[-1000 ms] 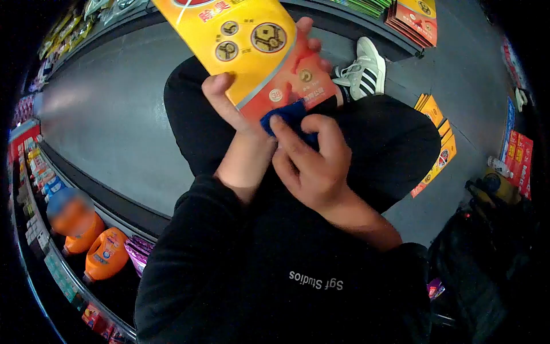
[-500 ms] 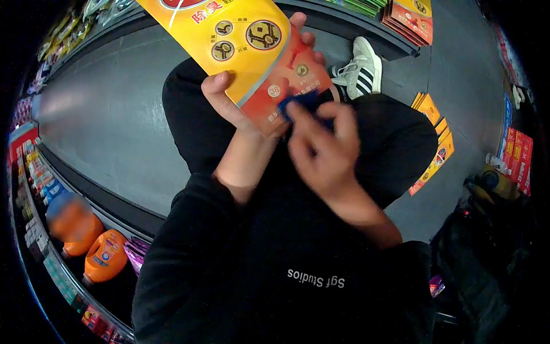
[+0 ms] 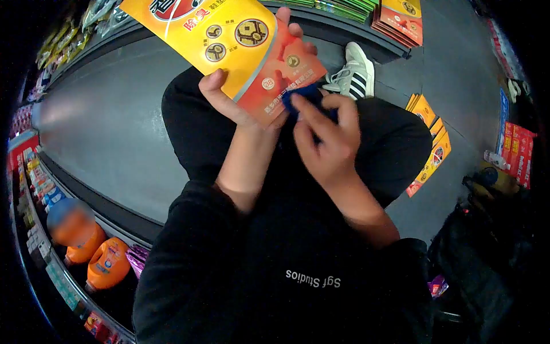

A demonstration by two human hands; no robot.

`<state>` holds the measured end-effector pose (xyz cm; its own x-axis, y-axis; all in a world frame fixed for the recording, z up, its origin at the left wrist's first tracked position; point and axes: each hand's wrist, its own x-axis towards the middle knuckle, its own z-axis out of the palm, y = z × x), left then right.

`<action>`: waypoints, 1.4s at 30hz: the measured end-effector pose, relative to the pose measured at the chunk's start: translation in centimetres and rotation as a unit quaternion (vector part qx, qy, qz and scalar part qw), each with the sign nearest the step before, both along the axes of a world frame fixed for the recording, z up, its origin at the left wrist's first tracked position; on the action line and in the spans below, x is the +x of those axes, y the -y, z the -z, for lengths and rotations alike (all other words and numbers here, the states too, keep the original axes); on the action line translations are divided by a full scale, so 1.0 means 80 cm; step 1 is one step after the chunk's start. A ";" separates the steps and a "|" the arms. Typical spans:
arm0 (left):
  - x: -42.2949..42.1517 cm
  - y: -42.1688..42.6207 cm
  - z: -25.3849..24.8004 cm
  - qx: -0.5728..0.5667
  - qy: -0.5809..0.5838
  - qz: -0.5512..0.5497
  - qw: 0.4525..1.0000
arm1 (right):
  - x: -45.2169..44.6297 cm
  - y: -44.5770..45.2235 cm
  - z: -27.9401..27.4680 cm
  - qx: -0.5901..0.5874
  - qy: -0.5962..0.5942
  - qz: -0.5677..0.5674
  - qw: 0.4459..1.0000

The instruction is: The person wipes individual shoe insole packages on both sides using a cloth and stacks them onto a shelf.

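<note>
My left hand (image 3: 229,109) grips a yellow and orange insole packet (image 3: 246,63) from below. Its thumb lies along one edge and its fingertips curl over the opposite edge. The packet is tilted, with its printed face up and its top cut off by the frame. Pinched in my right hand (image 3: 329,143) is a dark blue cloth (image 3: 312,96), touching the packet's orange lower edge. Part of the cloth is hidden behind the fingers.
Several similar yellow packets (image 3: 438,152) lie on the grey floor at right. A shelf at top right holds orange packets (image 3: 398,23) and green ones (image 3: 346,8). Orange detergent bottles (image 3: 109,264) stand on the left shelf. A dark bag-like heap (image 3: 487,246) sits at lower right.
The packet and my left hand have shifted slightly left in view. The cloth in my right hand has moved a little along the packet's lower edge, toward its right corner.
</note>
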<state>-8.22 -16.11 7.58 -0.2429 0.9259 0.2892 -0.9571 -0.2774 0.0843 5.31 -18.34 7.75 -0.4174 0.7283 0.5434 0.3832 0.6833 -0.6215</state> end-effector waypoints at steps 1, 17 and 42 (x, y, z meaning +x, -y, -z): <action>0.000 -0.001 -0.002 0.030 0.003 -0.028 0.999 | -0.003 0.000 0.000 0.006 -0.007 -0.001 1.000; -0.001 0.003 -0.007 -0.102 -0.057 -0.062 0.991 | -0.017 0.040 -0.021 -0.074 0.012 -0.153 0.985; -0.012 0.011 -0.003 -0.029 -0.003 0.079 0.996 | 0.010 0.009 -0.071 -0.029 -0.018 -0.046 0.998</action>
